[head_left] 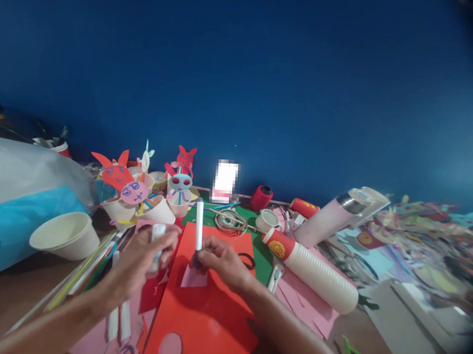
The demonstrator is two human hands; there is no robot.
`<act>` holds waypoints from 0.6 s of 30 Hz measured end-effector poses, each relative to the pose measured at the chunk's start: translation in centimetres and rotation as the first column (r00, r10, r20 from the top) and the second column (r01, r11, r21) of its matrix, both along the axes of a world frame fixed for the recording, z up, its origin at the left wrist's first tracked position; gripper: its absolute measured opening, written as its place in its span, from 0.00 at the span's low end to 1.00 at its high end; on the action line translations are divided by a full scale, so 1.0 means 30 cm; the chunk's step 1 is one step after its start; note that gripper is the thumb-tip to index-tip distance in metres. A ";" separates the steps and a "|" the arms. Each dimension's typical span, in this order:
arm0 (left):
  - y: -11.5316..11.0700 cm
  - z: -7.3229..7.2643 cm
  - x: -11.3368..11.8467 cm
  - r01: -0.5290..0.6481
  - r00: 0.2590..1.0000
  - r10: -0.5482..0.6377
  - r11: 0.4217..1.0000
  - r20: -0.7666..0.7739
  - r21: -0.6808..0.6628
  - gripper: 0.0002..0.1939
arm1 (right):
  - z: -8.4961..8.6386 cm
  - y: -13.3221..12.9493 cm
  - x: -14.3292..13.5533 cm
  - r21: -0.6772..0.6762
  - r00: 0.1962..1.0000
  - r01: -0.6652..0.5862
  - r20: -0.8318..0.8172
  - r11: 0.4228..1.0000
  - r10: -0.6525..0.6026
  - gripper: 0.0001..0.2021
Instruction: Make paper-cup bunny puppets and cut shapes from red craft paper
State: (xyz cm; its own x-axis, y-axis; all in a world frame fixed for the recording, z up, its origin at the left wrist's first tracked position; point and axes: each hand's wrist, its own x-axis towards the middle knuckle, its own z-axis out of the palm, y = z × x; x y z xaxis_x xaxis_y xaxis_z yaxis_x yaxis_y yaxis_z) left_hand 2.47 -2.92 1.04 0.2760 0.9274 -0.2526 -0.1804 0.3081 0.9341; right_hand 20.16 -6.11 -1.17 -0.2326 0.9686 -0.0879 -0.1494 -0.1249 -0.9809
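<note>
R hand [224,261]: thumb + fingertips pinching marker nr its lower, dark end; forearm comes in from bottom R.
Marker [199,225]: in R hand, white barrel, approx upright, over red sheet by the pink slip; can't tell if lower end touches.
L hand [145,252]: fingers curled round a white item [157,244], thumb agst it; motion blur, can't tell what item is.
Pink slip [194,280]: on red sheet [213,313], just below R fingertips.
Puppet cup, ctr-L [178,207]: white paper, upright; blue-headed figure [180,182] stands in it w/ purple legs.
Far-L puppets: red eared head [118,175] + pink round head [134,193] in front of/above white cups; can't tell which cup holds which.
Wide cup [64,236]: white, tipped, mouth angled up L; pale inner wall visible.
Back-L cup [62,148]: white + red, dark pen-like things [44,130] sticking up.
Cup stack [314,276]: white cups nested, lying on side, red patterned end twd ctr.
Small white cup [268,221]: behind stack's red end; contents unclear.
Bottle [323,218]: pale, silver collar, leaning R; contents hidden.
</note>
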 end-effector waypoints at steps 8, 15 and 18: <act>-0.035 -0.081 0.038 0.203 0.953 -0.204 0.979 -0.224 -0.028 0.16 | -0.052 -0.017 -0.056 -0.061 0.990 0.091 -0.098 0.994 -0.097 0.16; -0.034 -0.063 0.027 0.440 0.848 -0.321 0.870 -0.421 0.222 0.11 | 0.008 0.003 0.047 0.163 0.984 0.044 0.161 0.986 -0.070 0.15; -0.033 -0.085 0.029 0.555 0.785 -0.408 0.798 -0.467 0.236 0.12 | -0.002 -0.004 0.031 0.130 0.984 -0.031 0.175 0.991 0.007 0.16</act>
